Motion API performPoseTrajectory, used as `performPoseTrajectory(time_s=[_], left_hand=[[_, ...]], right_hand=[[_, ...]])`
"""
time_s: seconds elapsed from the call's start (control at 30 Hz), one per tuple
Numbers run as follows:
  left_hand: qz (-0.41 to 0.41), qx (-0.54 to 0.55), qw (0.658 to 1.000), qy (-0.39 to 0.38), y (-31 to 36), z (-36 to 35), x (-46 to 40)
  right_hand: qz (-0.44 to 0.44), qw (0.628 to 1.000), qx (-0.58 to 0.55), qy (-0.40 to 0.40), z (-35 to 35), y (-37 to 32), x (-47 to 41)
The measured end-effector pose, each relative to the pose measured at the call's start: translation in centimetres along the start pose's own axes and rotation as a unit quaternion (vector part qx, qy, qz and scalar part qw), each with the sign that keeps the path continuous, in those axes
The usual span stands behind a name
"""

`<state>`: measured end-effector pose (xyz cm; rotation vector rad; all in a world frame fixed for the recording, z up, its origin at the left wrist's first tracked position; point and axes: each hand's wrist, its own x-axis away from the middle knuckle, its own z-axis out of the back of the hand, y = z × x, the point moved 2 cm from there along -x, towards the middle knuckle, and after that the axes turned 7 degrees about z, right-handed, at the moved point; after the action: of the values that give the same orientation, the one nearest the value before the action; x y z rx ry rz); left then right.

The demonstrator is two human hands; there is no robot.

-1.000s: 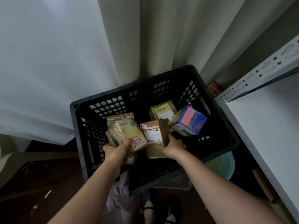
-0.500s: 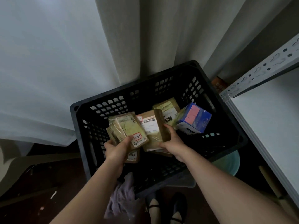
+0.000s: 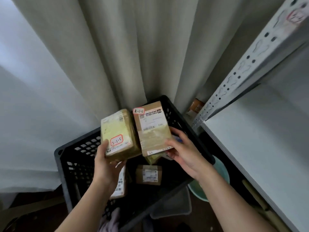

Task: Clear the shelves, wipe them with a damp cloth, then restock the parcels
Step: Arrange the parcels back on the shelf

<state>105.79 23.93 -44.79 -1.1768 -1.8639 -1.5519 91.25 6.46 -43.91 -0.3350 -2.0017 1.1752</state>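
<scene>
Left hand (image 3: 107,162) gripping parcel 3-3-5 (image 3: 117,134), right hand (image 3: 184,153) gripping parcel 8-1-2 (image 3: 153,129), both lifted above crate (image 3: 66,164). Long axes pointing away; shelf (image 3: 259,139) right of, nearer, right hand.

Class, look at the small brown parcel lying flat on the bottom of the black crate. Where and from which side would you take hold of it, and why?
Come straight down from above and pinch the small brown parcel across its two short sides. It lies flat, label up, on the floor of the black crate, whose walls block any sideways approach. Both hands are full now, so one would probably have to unload first.
</scene>
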Motion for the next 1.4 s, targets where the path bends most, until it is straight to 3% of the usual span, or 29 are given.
performPoseTrajectory(time_s=[0.4,0.73,1.1,1.17,1.3,1.4], left_hand=[[-0.004,-0.135,0.975,-0.175,-8.5,-15.7,4.2],[0.089,-0.19,0.934,-0.288,-20.1,-23.8,4.2],[0.188,-0.169,0.937,-0.242,-30.1,-28.7,1.1],[0.18,-0.18,0.941,-0.221,-31.2,-28.8,0.4],[0.117,-0.234,0.962,-0.081,-31.9,-29.7,-2.0],[0.083,-0.249,0.962,-0.081,-31.3,-31.5,-3.4]], right_hand=[[0.039,0.986,-0.102,0.122,16.3,-4.6,7.8],[0.005,0.984,-0.109,0.139,31.7,-3.3,13.3],[-0.038,0.949,-0.208,0.233,39.5,-0.1,13.8],[-0.037,0.939,-0.232,0.25,40.2,0.7,13.4],[-0.034,0.922,-0.259,0.285,41.1,2.1,11.9],[-0.028,0.919,-0.262,0.293,41.5,2.7,10.1]])
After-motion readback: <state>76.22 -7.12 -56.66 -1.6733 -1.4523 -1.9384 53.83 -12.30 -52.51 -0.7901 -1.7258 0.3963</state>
